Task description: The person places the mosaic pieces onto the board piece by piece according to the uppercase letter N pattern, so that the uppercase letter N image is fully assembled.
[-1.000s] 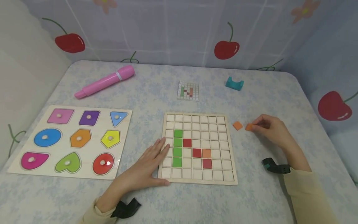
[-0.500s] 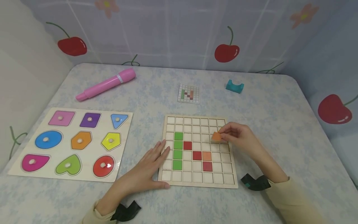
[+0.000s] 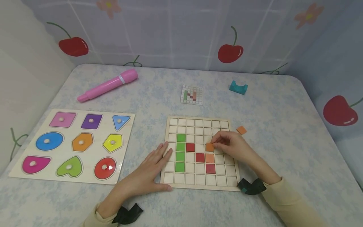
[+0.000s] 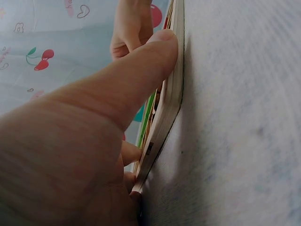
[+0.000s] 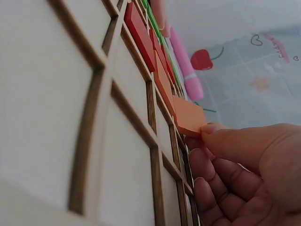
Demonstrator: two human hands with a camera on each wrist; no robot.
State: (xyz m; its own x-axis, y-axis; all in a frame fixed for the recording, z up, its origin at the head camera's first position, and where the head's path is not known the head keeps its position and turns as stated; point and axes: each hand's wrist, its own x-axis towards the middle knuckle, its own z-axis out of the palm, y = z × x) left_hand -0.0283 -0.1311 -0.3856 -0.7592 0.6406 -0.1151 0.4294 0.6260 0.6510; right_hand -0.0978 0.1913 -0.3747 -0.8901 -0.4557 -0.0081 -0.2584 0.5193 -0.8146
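Note:
Between thumb and fingertips my right hand (image 3: 233,145) pinches an orange square tile (image 3: 210,147), tilted against the wooden grid board (image 3: 198,186). In the right wrist view the held tile (image 5: 189,115) touches the board just beyond an orange tile (image 5: 163,84) lying in its cell. Three red tiles, one being the red tile (image 3: 210,168), and a column of several green tiles (image 3: 180,156) also lie in cells. With fingers spread, my left hand (image 3: 144,175) rests on the board's left edge; its thumb (image 4: 141,61) lies on the near rim.
Another orange tile (image 3: 242,130) lies on the table right of the board. Behind the board are a small pattern card (image 3: 191,94) and a teal curved block (image 3: 238,87). A knobbed shape puzzle (image 3: 126,138) and a pink pen-shaped toy (image 3: 106,85) occupy the left.
My right hand has picked the orange tile off the table and brought it left onto the grid board, above the placed orange tile. My left hand stays on the board.

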